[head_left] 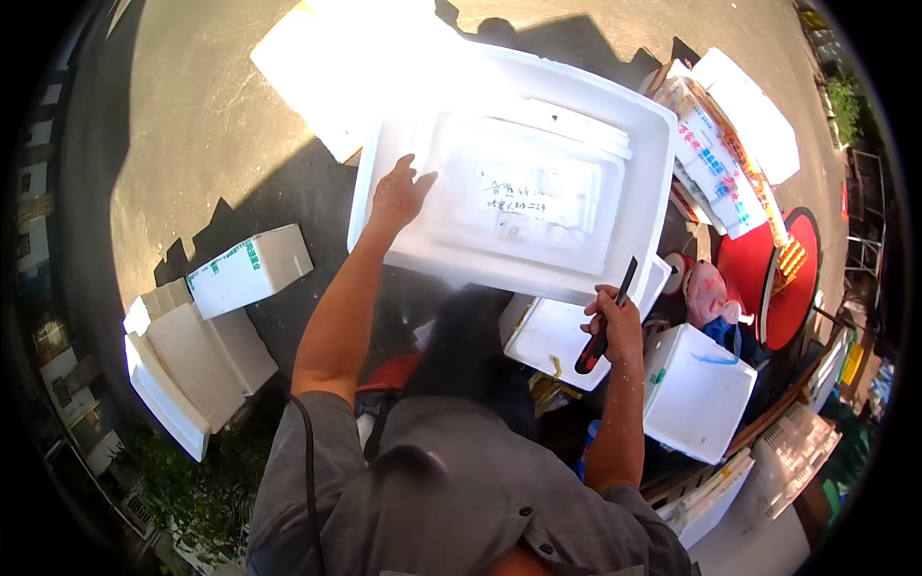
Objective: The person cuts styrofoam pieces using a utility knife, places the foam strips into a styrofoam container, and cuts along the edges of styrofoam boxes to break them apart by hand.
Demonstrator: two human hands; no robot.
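Note:
In front of me is a large white foam box (pixel 642 168), its inside facing up, with dark handwriting on the white surface within. My left hand (pixel 401 195) is over the box's left side, fingers spread and holding nothing; whether it touches the foam I cannot tell. Near the lower right corner of the box, my right hand (pixel 616 322) is wrapped round a knife (pixel 593 351) with a red and black handle. Its dark blade points up and away from me, close to the box's rim.
Sunlit white foam (pixel 317 82) lies beyond the box. To the left are a small foam box (pixel 252 272) and an open one (pixel 197 360). On the right stand printed foam boxes (pixel 715 158), red round boards (pixel 792 278) and another white box (pixel 699 394). Green plants (pixel 206 490) grow lower left.

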